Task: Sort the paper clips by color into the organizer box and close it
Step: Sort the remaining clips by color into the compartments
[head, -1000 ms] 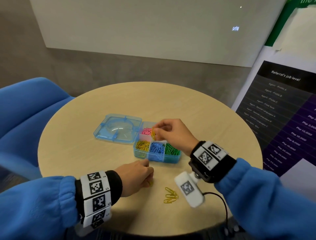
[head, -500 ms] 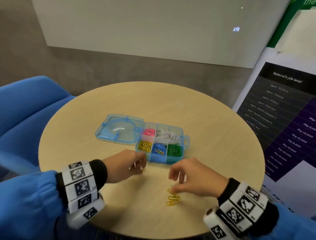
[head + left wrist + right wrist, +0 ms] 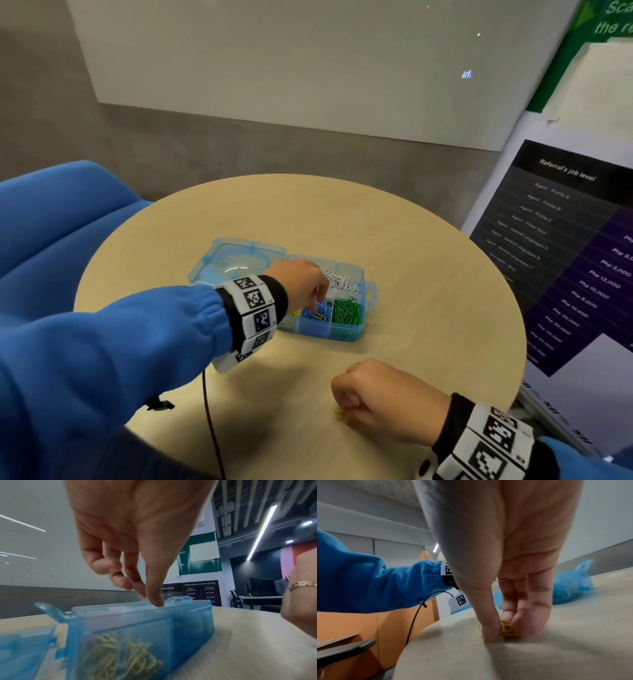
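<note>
The blue organizer box [image 3: 342, 334] stands open mid-table, its lid [image 3: 239, 257] lying flat to the left. White clips [image 3: 342, 281], green clips [image 3: 347, 310] and blue clips fill compartments; one yellow clip [image 3: 317, 316] lies among the blue ones. My left hand [image 3: 317, 301] hovers over the box [image 3: 137, 622] with thumb and fingers [image 3: 155, 600] drawn together, pointing down at the rim; nothing shows between them. Yellow clips [image 3: 120, 653] sit in the near-left compartment. My right hand [image 3: 342, 409] pinches the loose yellow clips [image 3: 507, 630] against the table.
The round wooden table [image 3: 428, 308] ends close to my right wrist. A blue chair [image 3: 51, 222] stands at the left and a dark poster board [image 3: 565, 257] leans at the right. A thin black cable [image 3: 209, 411] hangs from my left wrist.
My left hand rose from the table and reached forward over the box. My right hand left the box, came down on the loose yellow clips and pinched them.
</note>
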A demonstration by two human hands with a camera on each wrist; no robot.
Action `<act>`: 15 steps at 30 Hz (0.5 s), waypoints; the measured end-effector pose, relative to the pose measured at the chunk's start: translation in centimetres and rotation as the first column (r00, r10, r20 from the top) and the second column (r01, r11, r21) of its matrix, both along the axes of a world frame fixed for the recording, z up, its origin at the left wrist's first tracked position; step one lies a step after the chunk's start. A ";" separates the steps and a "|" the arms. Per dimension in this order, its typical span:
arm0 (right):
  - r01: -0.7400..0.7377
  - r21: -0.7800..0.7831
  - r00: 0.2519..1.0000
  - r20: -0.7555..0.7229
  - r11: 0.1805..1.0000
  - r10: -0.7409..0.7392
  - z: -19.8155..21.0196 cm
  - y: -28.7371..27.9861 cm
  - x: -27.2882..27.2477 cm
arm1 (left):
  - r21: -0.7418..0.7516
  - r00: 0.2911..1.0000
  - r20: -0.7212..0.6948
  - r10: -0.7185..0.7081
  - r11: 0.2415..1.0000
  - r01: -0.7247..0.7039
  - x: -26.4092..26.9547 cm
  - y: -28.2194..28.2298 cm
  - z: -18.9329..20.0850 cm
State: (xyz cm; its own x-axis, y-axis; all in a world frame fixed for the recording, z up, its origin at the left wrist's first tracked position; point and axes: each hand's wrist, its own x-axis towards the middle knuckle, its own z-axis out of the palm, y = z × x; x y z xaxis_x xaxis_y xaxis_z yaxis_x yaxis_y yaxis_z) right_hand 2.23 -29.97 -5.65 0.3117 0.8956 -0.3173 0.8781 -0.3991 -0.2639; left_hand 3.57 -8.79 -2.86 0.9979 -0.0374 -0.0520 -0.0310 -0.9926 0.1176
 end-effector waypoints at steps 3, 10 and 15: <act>0.071 0.070 0.997 -0.029 0.995 -0.069 1.0 -0.3 1.0 | 0.031 0.992 -0.113 -0.051 0.998 0.055 0.9 -0.3 -0.4; 0.302 0.262 0.936 -0.264 0.917 -0.233 3.3 0.6 3.8 | -0.058 0.999 -0.038 -0.032 0.998 0.030 0.8 0.3 -0.7; 0.506 0.461 0.850 -0.408 0.729 -0.333 4.4 4.0 6.0 | -0.288 0.988 0.084 0.130 0.952 -0.101 -0.4 3.0 0.8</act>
